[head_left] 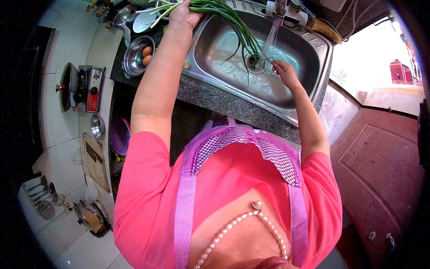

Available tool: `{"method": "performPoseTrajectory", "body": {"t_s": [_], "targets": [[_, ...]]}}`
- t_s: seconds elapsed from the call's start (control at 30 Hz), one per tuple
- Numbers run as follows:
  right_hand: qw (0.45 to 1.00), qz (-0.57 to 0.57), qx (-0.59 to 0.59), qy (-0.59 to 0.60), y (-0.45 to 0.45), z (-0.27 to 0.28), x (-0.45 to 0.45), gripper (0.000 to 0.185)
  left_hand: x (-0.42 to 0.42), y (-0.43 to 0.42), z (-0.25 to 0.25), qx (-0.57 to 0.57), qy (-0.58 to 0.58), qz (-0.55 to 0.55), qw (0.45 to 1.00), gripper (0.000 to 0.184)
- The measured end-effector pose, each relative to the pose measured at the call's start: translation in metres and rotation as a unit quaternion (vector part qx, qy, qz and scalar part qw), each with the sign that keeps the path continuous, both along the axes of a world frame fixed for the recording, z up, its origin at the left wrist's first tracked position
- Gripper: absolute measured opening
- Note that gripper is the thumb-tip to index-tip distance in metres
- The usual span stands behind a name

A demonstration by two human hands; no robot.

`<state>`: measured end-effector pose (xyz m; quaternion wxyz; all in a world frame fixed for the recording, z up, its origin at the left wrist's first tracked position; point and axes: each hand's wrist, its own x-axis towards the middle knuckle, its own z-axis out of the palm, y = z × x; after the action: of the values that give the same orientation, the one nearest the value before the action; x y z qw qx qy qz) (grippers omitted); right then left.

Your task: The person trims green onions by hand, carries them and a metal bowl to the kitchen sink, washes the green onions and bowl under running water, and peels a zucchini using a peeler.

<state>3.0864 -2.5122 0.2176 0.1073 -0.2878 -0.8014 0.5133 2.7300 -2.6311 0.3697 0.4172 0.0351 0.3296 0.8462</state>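
My left hand [184,17] is closed round a bunch of scallions [233,20] above the sink's left rim. Their white ends stick out to the left, and the long green leaves hang down into the steel sink [215,74]. Low in the basin, beside the drain [255,63], my right hand [285,73] pinches a thin pale-green strand, seemingly a leaf end. Water runs from the faucet [278,11] in a stream [272,38] just above the right fingers and wets the basin.
Left of the sink, a metal bowl [132,62] with two brown eggs [147,55] stands on the granite counter [215,95]. A white bowl [144,20] sits behind it. Farther left are a gas stove [93,89], a small metal bowl [97,126] and a cutting board with a knife [93,152].
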Motion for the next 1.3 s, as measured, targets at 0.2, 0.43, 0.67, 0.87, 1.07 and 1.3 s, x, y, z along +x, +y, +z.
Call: {"method": "performPoseTrajectory", "body": {"t_s": [0.2,0.43,0.67,0.87,1.07,1.3], "targets": [[0.966,0.102,0.236,-0.003,-0.008,0.001,0.001,0.031,-0.003,-0.003,0.006,-0.017,0.002,0.002,1.0,0.015],[0.953,0.099,0.258,-0.125,-0.002,-0.004,0.004,0.03,-0.004,-0.009,-0.001,-0.003,-0.01,0.015,1.0,0.019],[0.94,0.008,0.318,-0.123,-0.009,-0.028,-0.017,0.036,-0.024,-0.019,-0.01,-0.091,-0.007,0.073,0.993,0.018],[0.961,-0.062,-0.25,0.099,-0.011,0.026,-0.065,0.028,0.033,-0.008,0.012,-0.122,0.02,0.076,0.989,0.007],[0.924,-0.057,-0.361,0.114,0.004,0.067,-0.046,0.028,0.099,0.008,-0.029,-0.142,0.126,0.004,0.982,0.014],[0.949,-0.15,-0.222,0.163,0.048,0.097,-0.005,0.025,0.213,0.059,-0.081,-0.148,0.023,-0.185,0.971,0.02]]}}
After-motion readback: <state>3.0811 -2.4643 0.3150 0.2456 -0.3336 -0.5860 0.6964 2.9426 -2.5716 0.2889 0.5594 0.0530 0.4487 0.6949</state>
